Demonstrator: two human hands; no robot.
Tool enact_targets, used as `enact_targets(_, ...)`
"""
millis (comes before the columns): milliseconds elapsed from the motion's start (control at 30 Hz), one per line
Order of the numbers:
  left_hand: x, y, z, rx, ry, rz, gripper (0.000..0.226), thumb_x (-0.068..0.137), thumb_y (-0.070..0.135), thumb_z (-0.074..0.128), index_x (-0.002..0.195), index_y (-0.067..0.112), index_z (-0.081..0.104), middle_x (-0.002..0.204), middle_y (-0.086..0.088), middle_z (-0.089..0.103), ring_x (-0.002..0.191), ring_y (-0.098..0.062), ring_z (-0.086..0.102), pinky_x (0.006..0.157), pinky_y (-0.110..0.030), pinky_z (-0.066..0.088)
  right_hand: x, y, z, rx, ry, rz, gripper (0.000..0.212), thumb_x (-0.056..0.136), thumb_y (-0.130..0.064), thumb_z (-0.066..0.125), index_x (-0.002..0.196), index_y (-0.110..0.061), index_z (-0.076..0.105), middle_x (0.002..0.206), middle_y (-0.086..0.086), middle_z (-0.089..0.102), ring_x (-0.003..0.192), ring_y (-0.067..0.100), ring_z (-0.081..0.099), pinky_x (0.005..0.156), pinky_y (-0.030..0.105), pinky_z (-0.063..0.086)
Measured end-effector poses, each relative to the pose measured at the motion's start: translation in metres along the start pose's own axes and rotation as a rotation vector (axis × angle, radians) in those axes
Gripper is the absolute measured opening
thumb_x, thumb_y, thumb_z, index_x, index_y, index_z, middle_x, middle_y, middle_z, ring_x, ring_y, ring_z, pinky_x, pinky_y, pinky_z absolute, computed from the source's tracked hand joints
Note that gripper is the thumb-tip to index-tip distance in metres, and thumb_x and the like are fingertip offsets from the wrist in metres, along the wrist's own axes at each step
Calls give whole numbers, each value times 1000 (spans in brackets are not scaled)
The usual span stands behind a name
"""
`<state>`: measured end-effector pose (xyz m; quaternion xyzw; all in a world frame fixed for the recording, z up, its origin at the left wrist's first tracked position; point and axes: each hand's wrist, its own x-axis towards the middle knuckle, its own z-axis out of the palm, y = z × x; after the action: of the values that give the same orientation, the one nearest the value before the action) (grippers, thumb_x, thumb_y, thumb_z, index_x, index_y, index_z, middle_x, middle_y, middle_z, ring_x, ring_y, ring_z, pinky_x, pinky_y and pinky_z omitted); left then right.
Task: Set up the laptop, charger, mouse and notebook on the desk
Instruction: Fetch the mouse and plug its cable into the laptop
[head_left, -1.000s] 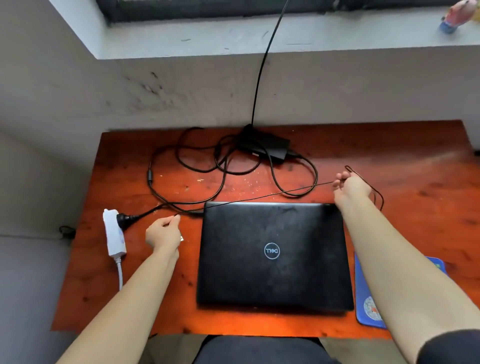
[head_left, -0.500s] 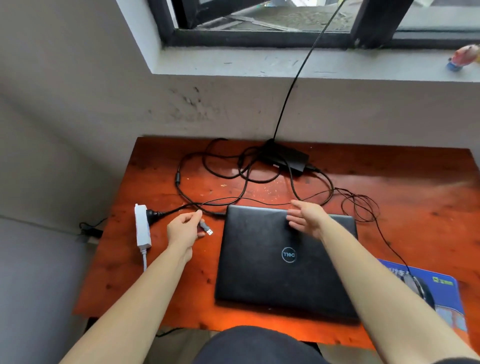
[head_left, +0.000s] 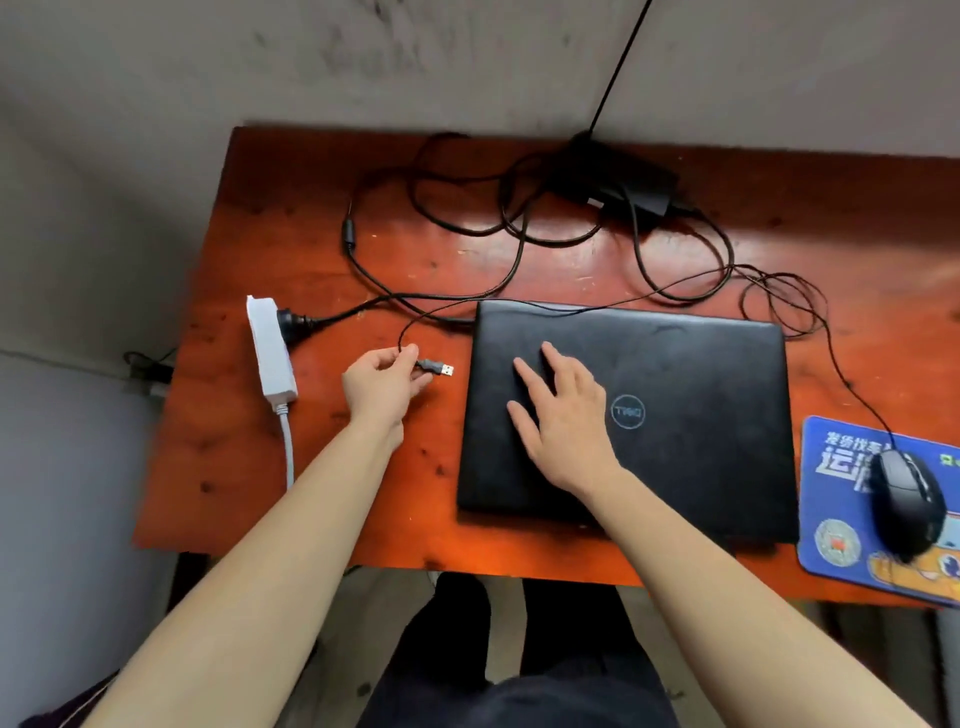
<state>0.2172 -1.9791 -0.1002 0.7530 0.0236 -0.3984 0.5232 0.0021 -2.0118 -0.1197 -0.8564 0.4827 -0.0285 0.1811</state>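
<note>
Head view: white plastic power strip (head_left: 271, 353) lying at left of reddish wooden desk (head_left: 249, 467); left hand (head_left: 382, 387) pinching black silver-tipped USB plug (head_left: 435, 367) by rear end; right hand (head_left: 563, 415) resting flat, fingers spread, on closed black laptop (head_left: 691, 395) at desk centre; black charger brick (head_left: 618, 182) sitting behind laptop; black corded mouse (head_left: 909, 504) sitting on blue printed pad (head_left: 831, 519), far right.
</note>
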Motion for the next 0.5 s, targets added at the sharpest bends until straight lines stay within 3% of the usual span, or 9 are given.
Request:
enact_targets(100, -2, -16, 2, 290, 74, 166, 31, 90, 29, 72, 114, 11, 64, 111, -6, 64, 78, -8, 66, 74, -23, 56, -5, 1, 11, -129, 38, -24, 56, 102, -44, 43, 152, -19, 42, 161, 16, 30, 142, 34, 32, 108, 48, 31)
enact_targets(200, -15, -26, -10, 675, 102, 532, 42, 92, 37, 64, 129, 19, 55, 127, 0, 49, 99, -10, 57, 81, -25, 48, -6, 1, 16, -169, 39, -21, 57, 103, -45, 37, 153, -19, 39, 162, 15, 28, 142, 34, 30, 107, 47, 30)
enact_targets(333, -16, -33, -30, 1028, -165, 1156, 23, 88, 2, 56, 108, 6, 66, 121, -15, 58, 106, -30, 57, 82, -39, 53, -7, -2, 14, -179, 14, -13, 58, 103, -45, 37, 154, -19, 38, 163, 15, 26, 143, 33, 29, 108, 47, 30)
enact_targets(433, -1, -33, -41, 1276, -396, 1328, 35, 90, 3, 44, 117, 2, 66, 133, -17, 59, 122, -36, 54, 86, -48, 52, -6, -3, 13, -186, 14, -7, 58, 102, -45, 37, 154, -19, 38, 163, 14, 26, 143, 33, 29, 108, 47, 30)
enact_targets(500, 11, -32, -47, 1344, -445, 1349, 37, 89, 0, 50, 124, 3, 65, 138, -16, 57, 130, -35, 50, 93, -47, 49, -5, -3, 13, -190, 24, -6, 57, 102, -45, 37, 154, -19, 38, 162, 14, 27, 143, 32, 29, 108, 46, 29)
